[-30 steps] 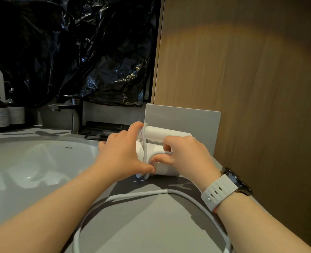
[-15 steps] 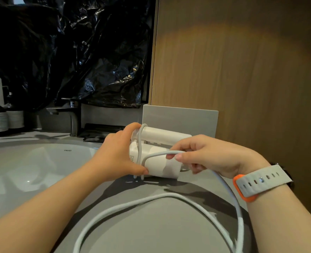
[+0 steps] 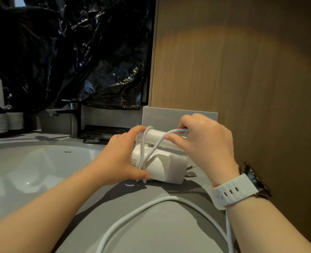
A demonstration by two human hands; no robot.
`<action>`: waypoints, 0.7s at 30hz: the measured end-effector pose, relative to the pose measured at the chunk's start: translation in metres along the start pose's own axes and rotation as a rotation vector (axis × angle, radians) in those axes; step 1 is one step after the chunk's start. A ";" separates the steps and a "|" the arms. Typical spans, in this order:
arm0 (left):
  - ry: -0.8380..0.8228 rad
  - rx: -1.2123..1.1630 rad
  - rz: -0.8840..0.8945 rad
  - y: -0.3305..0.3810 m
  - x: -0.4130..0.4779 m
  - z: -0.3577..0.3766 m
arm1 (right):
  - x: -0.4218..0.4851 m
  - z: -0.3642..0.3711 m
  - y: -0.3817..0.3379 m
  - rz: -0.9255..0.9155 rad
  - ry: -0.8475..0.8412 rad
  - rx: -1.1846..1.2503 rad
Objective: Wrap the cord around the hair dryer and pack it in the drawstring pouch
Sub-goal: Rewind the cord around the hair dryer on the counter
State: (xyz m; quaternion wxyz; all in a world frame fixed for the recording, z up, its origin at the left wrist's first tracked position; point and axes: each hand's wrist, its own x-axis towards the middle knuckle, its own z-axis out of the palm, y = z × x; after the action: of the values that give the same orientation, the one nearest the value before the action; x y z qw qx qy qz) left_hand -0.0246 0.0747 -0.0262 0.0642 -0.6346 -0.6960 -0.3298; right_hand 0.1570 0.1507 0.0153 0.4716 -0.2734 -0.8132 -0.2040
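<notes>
Nearest the camera, a long slack loop of white cord lies across the grey counter and runs off the bottom edge, so its full length and the plug are cut off. That loose run is the main risk: as the winding goes on, it may drag over the counter edge or catch under the right forearm, and a snag would tug the turns already laid out of place.

Further in, the folded white hair dryer rests on the counter just beside the sink. The left hand closes around its near end, thumb pressing low against one turn of cord. If that thumb lifts, the turn could slide off the smooth body. The right hand pinches the cord between thumb and fingers above the dryer's handle, drawing a strand diagonally across. Pulled too slack, the strand could slip off the end; pulled too hard, it may roll the dryer toward the sink.

The far side of the dryer is hidden by both hands, so the number of turns cannot be counted. A small dark shape by its right end is too unclear to name. Behind stands a grey panel. No pouch is in sight.
</notes>
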 end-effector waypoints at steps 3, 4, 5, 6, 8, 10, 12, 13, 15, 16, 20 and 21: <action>-0.006 -0.010 0.055 0.003 -0.002 0.000 | 0.004 0.007 0.003 -0.071 0.160 0.030; -0.014 -0.013 0.068 0.004 -0.003 -0.001 | 0.004 0.010 0.004 -0.071 0.152 0.043; -0.020 -0.014 0.081 0.004 -0.004 -0.001 | 0.003 0.013 0.005 -0.061 0.133 0.062; -0.025 -0.016 0.091 0.005 -0.004 -0.001 | 0.002 0.015 0.006 -0.042 0.119 0.077; -0.026 -0.019 0.111 0.006 -0.005 -0.002 | 0.003 0.016 0.009 0.034 0.032 0.117; -0.018 -0.015 0.128 0.005 -0.005 -0.002 | 0.004 0.016 0.011 0.136 -0.105 0.164; -0.010 -0.013 0.143 0.005 -0.005 -0.002 | 0.007 0.016 0.013 0.198 -0.179 0.184; -0.006 -0.015 0.150 0.005 -0.005 -0.003 | 0.008 0.016 0.014 0.211 -0.207 0.195; -0.005 -0.029 0.157 0.006 -0.005 -0.003 | 0.011 0.016 0.014 0.235 -0.282 0.222; -0.010 -0.043 0.154 0.006 -0.005 -0.002 | 0.012 0.016 0.013 0.236 -0.312 0.230; -0.020 -0.129 0.135 0.007 -0.003 0.001 | 0.014 0.013 0.013 0.209 -0.315 0.247; -0.014 -0.142 0.134 0.008 -0.003 0.001 | 0.013 0.012 0.013 0.204 -0.313 0.258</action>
State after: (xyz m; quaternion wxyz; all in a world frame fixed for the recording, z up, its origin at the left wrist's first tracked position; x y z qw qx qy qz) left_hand -0.0166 0.0728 -0.0250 0.0361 -0.6850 -0.6273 -0.3687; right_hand 0.1516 0.1710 0.0221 0.3891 -0.3200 -0.8638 -0.0046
